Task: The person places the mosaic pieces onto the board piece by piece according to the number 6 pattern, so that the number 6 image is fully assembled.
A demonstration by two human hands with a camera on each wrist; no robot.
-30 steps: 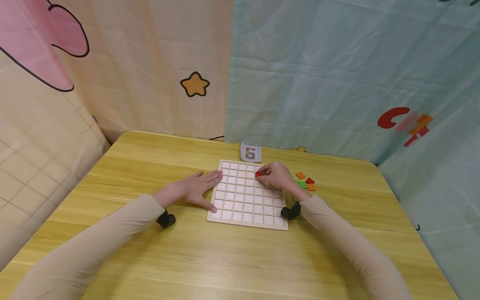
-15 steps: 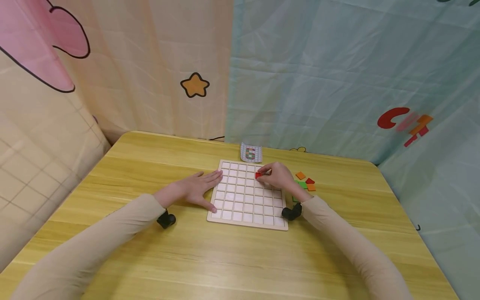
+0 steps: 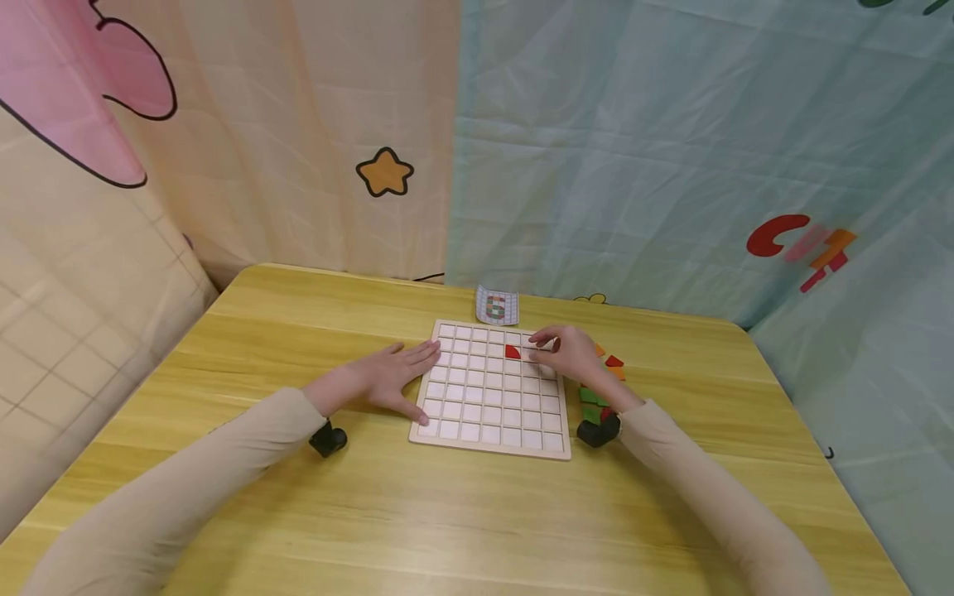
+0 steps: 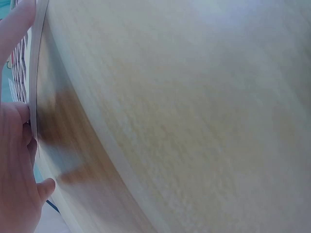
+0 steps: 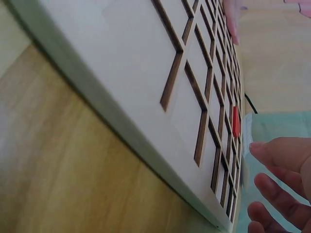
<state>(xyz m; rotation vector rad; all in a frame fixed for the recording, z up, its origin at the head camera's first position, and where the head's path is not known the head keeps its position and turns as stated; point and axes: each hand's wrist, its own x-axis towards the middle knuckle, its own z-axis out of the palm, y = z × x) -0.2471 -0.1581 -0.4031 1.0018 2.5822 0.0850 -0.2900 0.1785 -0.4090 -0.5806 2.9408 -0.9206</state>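
A wooden grid board with white square cells lies on the table. One red quarter-round tile sits in a cell of its second row from the back; the right wrist view shows the red tile too. My left hand rests spread on the board's left edge, fingers straight. Just right of the red tile, my right hand hovers over the board with thumb and fingers apart, holding nothing. In the right wrist view the right hand's fingers are loosely bent.
Right of the board lie loose tiles: green tiles, an orange tile and a red tile, partly hidden by the right hand. A small pattern card with a coloured figure stands behind the board. Curtains hang beyond the wooden table.
My right hand has let go of the red tile, which stays in its cell, and has moved a little to the right. The left hand has not moved.
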